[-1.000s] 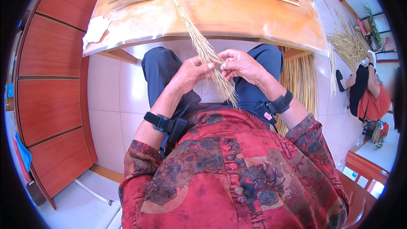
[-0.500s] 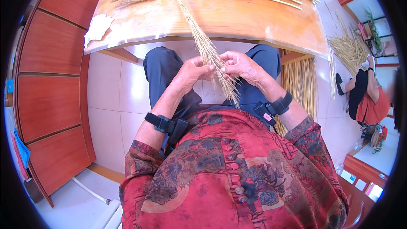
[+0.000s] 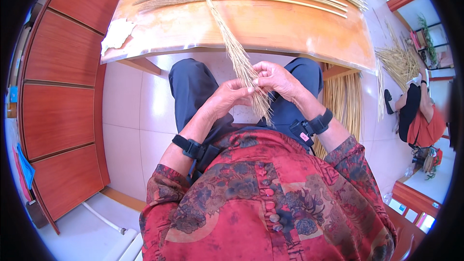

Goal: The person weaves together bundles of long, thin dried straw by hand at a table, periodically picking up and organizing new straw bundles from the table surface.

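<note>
A long stalk with a bushy, straw-coloured seed head (image 3: 237, 54) slants from the table down over my lap, its ragged tip pointing toward me. My left hand (image 3: 229, 97) is closed around the lower part of the seed head, thumb on top. Just above it and to the right, my right hand (image 3: 276, 82) pinches the same head between thumb and fingers. The hands almost touch. Partly hidden behind them are the fine strands at the grip.
More stalks (image 3: 290, 0) lie across the wooden table (image 3: 193, 26), beside a torn white scrap (image 3: 117, 34) at its left corner. Stalk bundles (image 3: 342, 99) stand under the table's right end. At far right, a person (image 3: 425, 125) bends near a straw pile (image 3: 400, 63).
My left hand has slid right and down along the seed head, closer to my right hand. The right hand has shifted slightly right. The view has shifted a little.
</note>
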### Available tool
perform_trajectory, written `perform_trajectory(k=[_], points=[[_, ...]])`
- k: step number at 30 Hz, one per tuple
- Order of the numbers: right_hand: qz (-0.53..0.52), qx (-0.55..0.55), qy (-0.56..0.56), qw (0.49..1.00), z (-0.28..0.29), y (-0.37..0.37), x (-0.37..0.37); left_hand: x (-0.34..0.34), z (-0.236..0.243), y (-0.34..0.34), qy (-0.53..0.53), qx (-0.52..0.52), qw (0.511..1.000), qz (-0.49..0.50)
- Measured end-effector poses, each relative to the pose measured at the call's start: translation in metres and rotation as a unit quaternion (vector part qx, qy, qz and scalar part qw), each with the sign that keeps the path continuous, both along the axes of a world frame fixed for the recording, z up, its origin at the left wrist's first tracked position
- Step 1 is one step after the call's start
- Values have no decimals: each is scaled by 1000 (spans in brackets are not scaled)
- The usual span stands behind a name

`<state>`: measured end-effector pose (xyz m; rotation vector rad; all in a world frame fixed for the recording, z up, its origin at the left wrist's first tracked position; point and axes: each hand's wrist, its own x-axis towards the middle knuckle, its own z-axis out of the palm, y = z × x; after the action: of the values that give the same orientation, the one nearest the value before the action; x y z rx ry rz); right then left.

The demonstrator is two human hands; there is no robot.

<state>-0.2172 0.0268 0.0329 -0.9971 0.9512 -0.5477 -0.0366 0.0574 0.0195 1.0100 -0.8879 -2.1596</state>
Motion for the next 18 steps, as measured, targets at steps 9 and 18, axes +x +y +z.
perform_trajectory(k=[9, 18], points=[[5, 48, -49, 998, 6, -7, 3, 8, 0, -1, 20, 17, 1000, 7], [40, 13, 27, 999, 9, 5, 8, 8, -5, -4, 12, 4, 999, 32]])
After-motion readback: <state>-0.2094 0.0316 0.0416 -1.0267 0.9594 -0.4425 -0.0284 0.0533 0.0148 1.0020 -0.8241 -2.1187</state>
